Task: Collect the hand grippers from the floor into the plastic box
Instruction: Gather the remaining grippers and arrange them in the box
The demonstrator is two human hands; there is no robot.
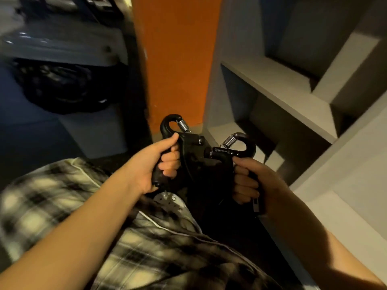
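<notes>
1. You hold two hand grippers, one per hand, above your checked shirt [146,248]
2. Your left hand [159,164] grips the left hand gripper [189,147], fingers curled round one handle
3. Your right hand [251,181] grips the right hand gripper [223,159] likewise, just beside the first

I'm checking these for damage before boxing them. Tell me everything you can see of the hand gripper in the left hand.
The left-hand gripper is black and plastic-looking, with a hooked top and a shiny coiled metal spring running from hook to body. The left hand grips one handle, fingers curled round it, the handle's rounded end showing below the palm. It is held upright in the air, close beside the second gripper in the right hand; whether they touch is unclear.
</notes>
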